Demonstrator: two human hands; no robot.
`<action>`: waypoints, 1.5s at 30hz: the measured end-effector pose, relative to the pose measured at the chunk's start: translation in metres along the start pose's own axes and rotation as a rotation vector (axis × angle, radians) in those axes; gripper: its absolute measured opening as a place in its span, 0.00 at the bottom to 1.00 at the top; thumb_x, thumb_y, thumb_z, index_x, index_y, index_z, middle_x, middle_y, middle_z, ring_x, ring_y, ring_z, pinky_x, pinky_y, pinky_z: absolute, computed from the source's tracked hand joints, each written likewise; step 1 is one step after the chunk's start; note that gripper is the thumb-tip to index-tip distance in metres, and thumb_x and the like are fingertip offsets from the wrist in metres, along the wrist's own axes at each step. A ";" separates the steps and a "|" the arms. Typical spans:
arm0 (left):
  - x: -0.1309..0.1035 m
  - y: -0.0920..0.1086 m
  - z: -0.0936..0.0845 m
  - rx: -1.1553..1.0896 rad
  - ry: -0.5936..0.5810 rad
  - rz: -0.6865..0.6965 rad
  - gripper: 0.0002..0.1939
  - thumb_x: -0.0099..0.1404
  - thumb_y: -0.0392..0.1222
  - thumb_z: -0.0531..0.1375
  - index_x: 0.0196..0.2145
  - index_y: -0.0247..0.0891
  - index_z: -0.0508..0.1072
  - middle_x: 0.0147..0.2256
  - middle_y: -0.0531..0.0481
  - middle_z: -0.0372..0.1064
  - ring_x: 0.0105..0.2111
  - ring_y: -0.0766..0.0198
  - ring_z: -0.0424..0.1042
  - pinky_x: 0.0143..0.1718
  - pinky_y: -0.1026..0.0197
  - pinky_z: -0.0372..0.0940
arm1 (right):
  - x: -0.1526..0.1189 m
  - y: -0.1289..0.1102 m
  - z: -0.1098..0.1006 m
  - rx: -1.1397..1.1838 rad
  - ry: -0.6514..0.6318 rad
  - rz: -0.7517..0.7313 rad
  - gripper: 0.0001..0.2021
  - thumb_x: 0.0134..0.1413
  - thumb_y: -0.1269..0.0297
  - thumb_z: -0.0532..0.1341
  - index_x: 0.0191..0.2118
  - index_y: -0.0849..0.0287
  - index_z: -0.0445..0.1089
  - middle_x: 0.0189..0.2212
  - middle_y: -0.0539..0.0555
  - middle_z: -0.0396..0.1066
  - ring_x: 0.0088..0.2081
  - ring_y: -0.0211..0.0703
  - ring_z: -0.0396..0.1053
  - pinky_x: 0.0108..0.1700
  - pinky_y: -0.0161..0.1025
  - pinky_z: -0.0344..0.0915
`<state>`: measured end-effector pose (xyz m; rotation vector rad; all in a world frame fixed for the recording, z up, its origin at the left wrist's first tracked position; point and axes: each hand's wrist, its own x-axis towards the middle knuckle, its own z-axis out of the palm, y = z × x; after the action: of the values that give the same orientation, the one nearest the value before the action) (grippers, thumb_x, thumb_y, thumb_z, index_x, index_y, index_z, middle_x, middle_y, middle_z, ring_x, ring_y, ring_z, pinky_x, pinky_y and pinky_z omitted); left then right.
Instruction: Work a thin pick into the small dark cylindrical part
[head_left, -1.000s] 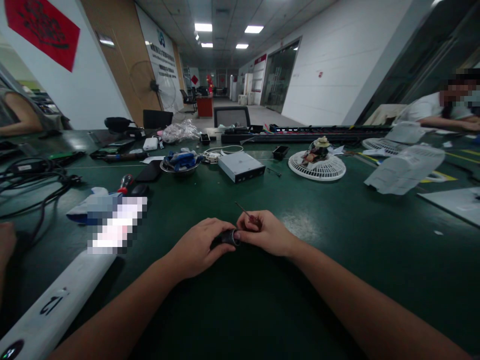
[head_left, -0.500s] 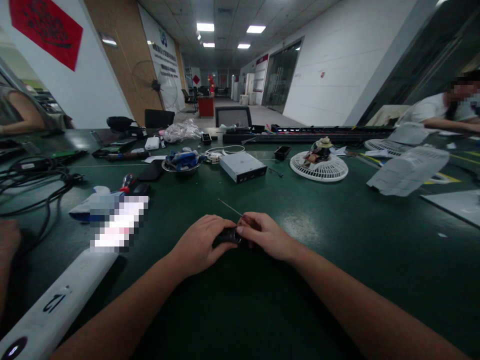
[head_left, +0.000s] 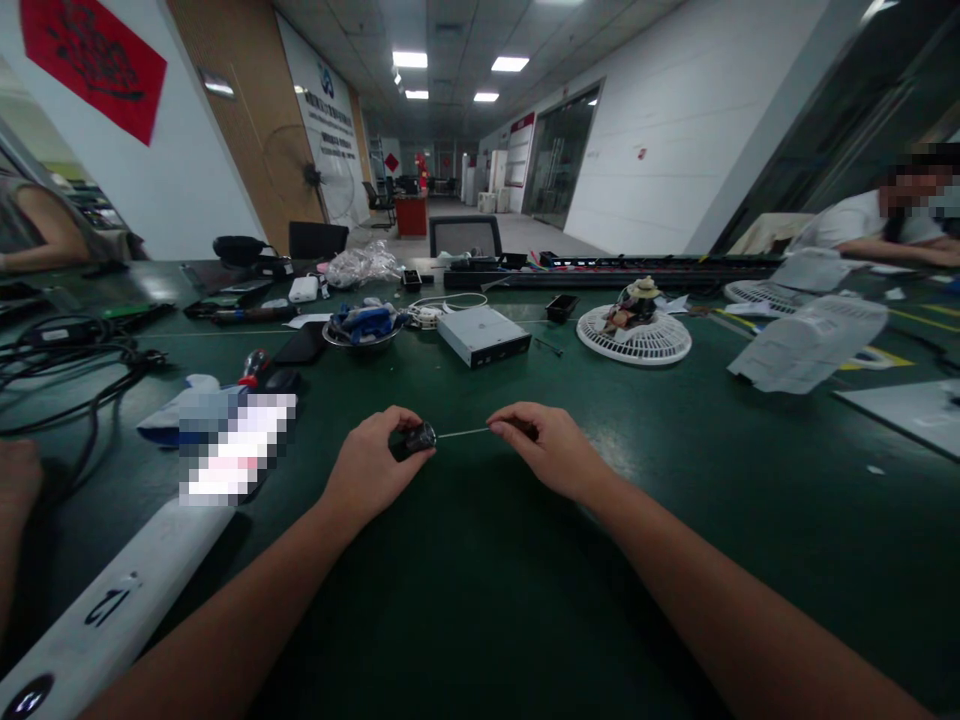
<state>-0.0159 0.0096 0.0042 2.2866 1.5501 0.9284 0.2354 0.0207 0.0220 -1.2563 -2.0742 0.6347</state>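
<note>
My left hand (head_left: 367, 465) is closed around a small black cylindrical part (head_left: 421, 437), with thumb and fingers on its sides and its end facing right. Opposite it, my right hand (head_left: 555, 448) grips a thin screwdriver (head_left: 463, 433); the handle is hidden inside the fingers. The slim metal shaft runs almost level between the two hands, its tip at the right end of the black part. Whether the tip sits inside that end or only touches it, I cannot tell. Both hands are above the green table (head_left: 487, 600).
Beyond the hands lie a silver disc drive (head_left: 484, 335), a metal bowl with blue items (head_left: 364, 325) and a white fan grille (head_left: 634, 335). To the left are a long white device (head_left: 112, 610), a red-handled screwdriver (head_left: 255, 367) and black cables (head_left: 90, 370). People sit at both sides.
My hands have moved apart, the left one leftward with the black part. The screwdriver, which pointed up and away to the left, has swung level toward the black part's end.
</note>
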 end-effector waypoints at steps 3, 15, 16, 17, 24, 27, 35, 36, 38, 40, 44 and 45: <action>-0.001 0.002 0.001 0.013 -0.047 0.078 0.13 0.59 0.42 0.66 0.41 0.40 0.71 0.39 0.49 0.72 0.40 0.56 0.71 0.42 0.50 0.67 | 0.000 -0.001 0.004 -0.024 0.004 -0.015 0.09 0.61 0.63 0.58 0.42 0.57 0.76 0.35 0.53 0.76 0.32 0.39 0.68 0.34 0.38 0.62; -0.002 0.004 0.001 0.020 -0.074 0.122 0.13 0.59 0.42 0.66 0.42 0.41 0.71 0.40 0.49 0.72 0.41 0.56 0.70 0.44 0.50 0.65 | -0.001 -0.003 0.003 -0.006 0.036 0.048 0.13 0.61 0.59 0.57 0.36 0.59 0.76 0.25 0.51 0.72 0.25 0.38 0.65 0.29 0.37 0.56; -0.002 0.004 0.001 0.024 -0.077 0.129 0.13 0.59 0.42 0.66 0.42 0.41 0.71 0.39 0.49 0.72 0.41 0.56 0.70 0.43 0.50 0.65 | -0.001 -0.003 0.004 -0.007 0.031 0.048 0.13 0.61 0.59 0.57 0.35 0.59 0.76 0.24 0.50 0.72 0.25 0.38 0.64 0.29 0.37 0.56; -0.002 0.005 0.001 0.025 -0.079 0.133 0.13 0.59 0.42 0.66 0.41 0.41 0.71 0.39 0.49 0.72 0.40 0.56 0.70 0.43 0.51 0.65 | -0.001 -0.003 0.004 0.011 0.019 0.046 0.13 0.61 0.59 0.56 0.34 0.59 0.76 0.23 0.50 0.71 0.25 0.38 0.64 0.28 0.36 0.56; -0.002 0.005 0.002 0.026 -0.088 0.158 0.13 0.59 0.42 0.66 0.42 0.41 0.72 0.40 0.49 0.72 0.41 0.55 0.69 0.44 0.50 0.65 | -0.001 -0.003 0.003 -0.016 0.032 0.071 0.14 0.61 0.58 0.56 0.34 0.59 0.76 0.21 0.50 0.69 0.23 0.37 0.61 0.27 0.37 0.55; -0.002 0.006 0.002 0.027 -0.094 0.161 0.13 0.59 0.42 0.66 0.42 0.42 0.71 0.40 0.49 0.72 0.42 0.55 0.69 0.44 0.50 0.65 | -0.002 -0.005 0.003 0.027 -0.041 0.053 0.14 0.61 0.59 0.56 0.34 0.59 0.76 0.21 0.49 0.68 0.23 0.37 0.62 0.27 0.36 0.54; -0.003 0.006 0.002 0.032 -0.105 0.187 0.13 0.59 0.40 0.66 0.42 0.42 0.72 0.40 0.49 0.72 0.42 0.55 0.69 0.44 0.50 0.64 | -0.002 -0.007 0.003 -0.038 -0.074 0.048 0.14 0.62 0.59 0.56 0.33 0.59 0.76 0.20 0.49 0.67 0.22 0.36 0.60 0.27 0.37 0.53; -0.003 0.006 0.002 0.029 -0.103 0.187 0.13 0.59 0.40 0.66 0.42 0.42 0.72 0.40 0.49 0.72 0.42 0.55 0.69 0.44 0.50 0.64 | -0.002 -0.006 0.003 -0.037 -0.076 0.051 0.14 0.62 0.59 0.56 0.34 0.58 0.76 0.21 0.49 0.68 0.23 0.36 0.61 0.27 0.37 0.53; -0.002 0.007 0.001 0.026 -0.105 0.189 0.12 0.60 0.40 0.66 0.42 0.42 0.72 0.40 0.49 0.72 0.42 0.55 0.69 0.44 0.50 0.64 | -0.001 -0.006 0.002 -0.074 -0.055 0.075 0.14 0.62 0.58 0.56 0.36 0.58 0.76 0.23 0.50 0.69 0.24 0.37 0.63 0.27 0.37 0.54; -0.002 0.007 0.002 0.031 -0.105 0.188 0.12 0.60 0.40 0.66 0.42 0.42 0.72 0.40 0.49 0.72 0.42 0.55 0.69 0.44 0.50 0.64 | -0.001 -0.006 0.002 -0.155 -0.047 0.092 0.14 0.63 0.58 0.55 0.36 0.58 0.76 0.24 0.51 0.71 0.26 0.39 0.64 0.28 0.38 0.53; -0.001 0.005 0.002 0.053 -0.063 0.156 0.12 0.59 0.41 0.66 0.42 0.41 0.72 0.40 0.49 0.72 0.41 0.55 0.70 0.44 0.50 0.64 | -0.002 -0.011 0.001 -0.336 -0.148 0.118 0.18 0.65 0.55 0.52 0.31 0.58 0.72 0.25 0.53 0.71 0.26 0.40 0.65 0.27 0.38 0.51; -0.001 0.005 0.002 0.057 -0.043 0.140 0.12 0.59 0.41 0.66 0.42 0.41 0.72 0.39 0.49 0.72 0.41 0.55 0.70 0.44 0.51 0.65 | -0.002 -0.011 0.000 -0.367 -0.161 0.142 0.20 0.65 0.53 0.51 0.30 0.58 0.71 0.24 0.53 0.71 0.25 0.40 0.64 0.27 0.38 0.50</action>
<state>-0.0108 0.0068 0.0046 2.4645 1.4326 0.8729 0.2292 0.0136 0.0288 -1.6148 -2.3234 0.4393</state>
